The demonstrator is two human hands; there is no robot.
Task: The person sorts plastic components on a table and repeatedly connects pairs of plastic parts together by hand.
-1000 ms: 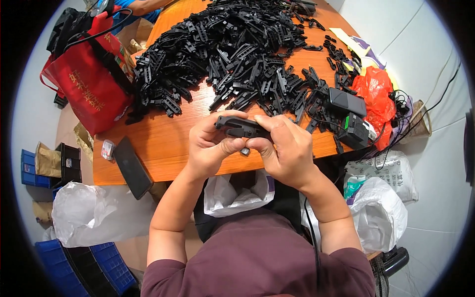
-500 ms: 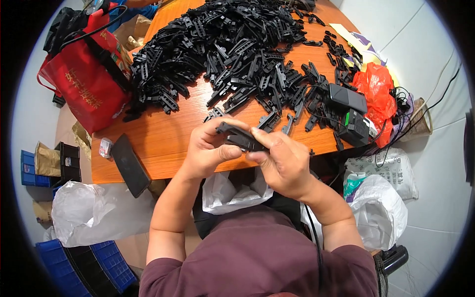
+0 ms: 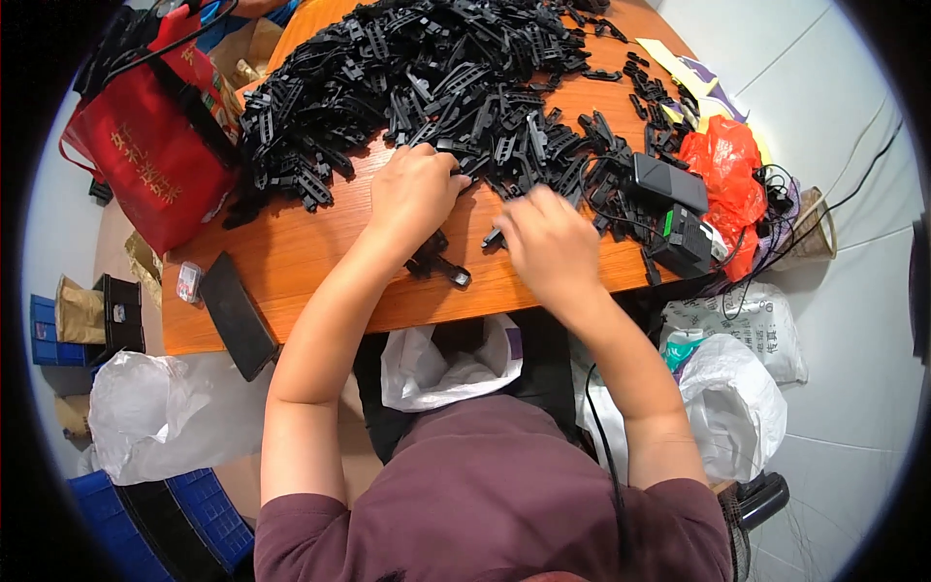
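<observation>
A big heap of black plastic parts [image 3: 407,78], long and slotted like clips, covers the far half of the wooden table [image 3: 320,257]. At its near edge my left hand [image 3: 415,194] is closed, thumb and fingers pinched around a black plastic part [image 3: 469,182] that is mostly covered by the hand. My right hand [image 3: 553,238] hovers to the right, its fingers bent and smeared by motion. Beside its fingertips lies another black part [image 3: 493,239]; whether they touch it I cannot tell. Between my forearms, near the front edge, rest a few black pieces [image 3: 441,264].
A dark phone-like slab [image 3: 236,315] and a small clear box [image 3: 189,282] lie at left, below a red bag [image 3: 145,165]. Black devices [image 3: 671,184] with cables and an orange plastic bag [image 3: 725,175] crowd the right. A white sack [image 3: 412,383] hangs open below the table edge.
Both hands have parted and moved away from me toward the heap. The black part they held together is out of them; black pieces now lie near the front edge.
</observation>
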